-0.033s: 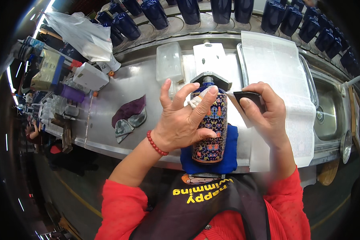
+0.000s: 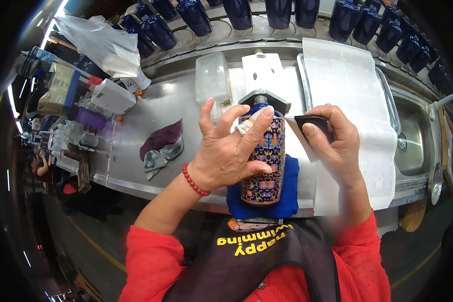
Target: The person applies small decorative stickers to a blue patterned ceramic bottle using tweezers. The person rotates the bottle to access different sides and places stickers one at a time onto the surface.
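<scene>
A dark blue bottle (image 2: pixel 263 181) with a colourful floral pattern lies on a blue cloth (image 2: pixel 291 186), its neck away from me at a grey angled holder (image 2: pixel 278 102). My left hand (image 2: pixel 227 143) is open, its fingers spread over the bottle. Its index finger, wrapped in white (image 2: pixel 245 126), and its thumb rest on the patterned face. At the bottle's right shoulder, my right hand (image 2: pixel 340 138) pinches a flat black scraper (image 2: pixel 314 122) with a pale brown edge. Whether the scraper's tip touches the bottle, I cannot tell.
White patterned sheets (image 2: pixel 342 75) lie at the right, beside a metal sink (image 2: pixel 415 133). A clear plastic box (image 2: pixel 212 78) and a white block (image 2: pixel 262 70) stand beyond the bottle. Purple and grey cloths (image 2: pixel 162 143) lie left. Several blue bottles (image 2: pixel 194 17) line a curved conveyor behind.
</scene>
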The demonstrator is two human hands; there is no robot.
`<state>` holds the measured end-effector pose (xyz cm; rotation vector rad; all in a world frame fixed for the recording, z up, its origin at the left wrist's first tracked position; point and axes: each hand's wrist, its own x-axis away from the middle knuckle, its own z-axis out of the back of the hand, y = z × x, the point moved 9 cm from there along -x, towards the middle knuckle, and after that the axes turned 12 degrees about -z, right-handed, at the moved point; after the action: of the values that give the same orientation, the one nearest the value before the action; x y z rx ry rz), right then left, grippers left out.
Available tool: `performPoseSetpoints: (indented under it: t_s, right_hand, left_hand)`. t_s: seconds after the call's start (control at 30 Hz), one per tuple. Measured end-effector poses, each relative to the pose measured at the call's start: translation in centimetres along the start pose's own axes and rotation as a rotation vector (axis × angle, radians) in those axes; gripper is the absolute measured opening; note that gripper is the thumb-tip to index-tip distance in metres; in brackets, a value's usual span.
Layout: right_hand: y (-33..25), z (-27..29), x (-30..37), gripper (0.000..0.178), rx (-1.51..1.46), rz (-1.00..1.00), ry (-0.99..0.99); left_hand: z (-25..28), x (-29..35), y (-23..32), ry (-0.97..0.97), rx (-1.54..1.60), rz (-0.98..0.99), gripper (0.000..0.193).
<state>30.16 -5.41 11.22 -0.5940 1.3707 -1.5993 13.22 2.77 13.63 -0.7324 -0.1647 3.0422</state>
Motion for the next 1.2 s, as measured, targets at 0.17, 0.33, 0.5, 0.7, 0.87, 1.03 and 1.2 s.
performPoseSetpoints:
  t_s: [0.17, 0.33, 0.5, 0.7, 0.87, 1.03, 1.2]
  right_hand:
    - [0.4, -0.1, -0.2, 0.013, 0.015, 0.015, -0.005]
    - [-5.7, -2.3, -0.3, 0.020, 0.407, 0.558, 0.116]
    - [-10.5, -6.3, 3.8, 0.016, 0.528, 0.761, -0.245]
    - [-9.2, -3.5, -3.2, 0.012, 0.340, 0.356, 0.051]
    - [-7.4, -7.3, 4.7, 0.019, 0.371, 0.676, -0.410]
    - [-0.9, -1.6, 2.6, 0.016, 0.164, 0.189, -0.071]
    - [2.6, -1.4, 3.2, 0.021, -0.122, -0.100, -0.078]
  left_hand:
    - [0.1, -1.3, 0.4, -0.091, -0.202, -0.098, 0.094]
    - [0.6, -0.1, -1.7, 0.064, 0.173, 0.063, 0.091]
    - [0.2, 3.6, -2.3, 0.258, 0.346, 0.293, 0.097]
    - [-0.5, 5.8, -0.7, 0.273, 0.351, 0.359, 0.095]
    - [-0.5, 6.8, 0.7, 0.288, 0.370, 0.366, 0.085]
    - [-0.7, 6.8, 3.4, 0.201, 0.230, 0.306, 0.078]
    - [-0.2, 5.9, 4.3, 0.127, 0.115, 0.263, 0.079]
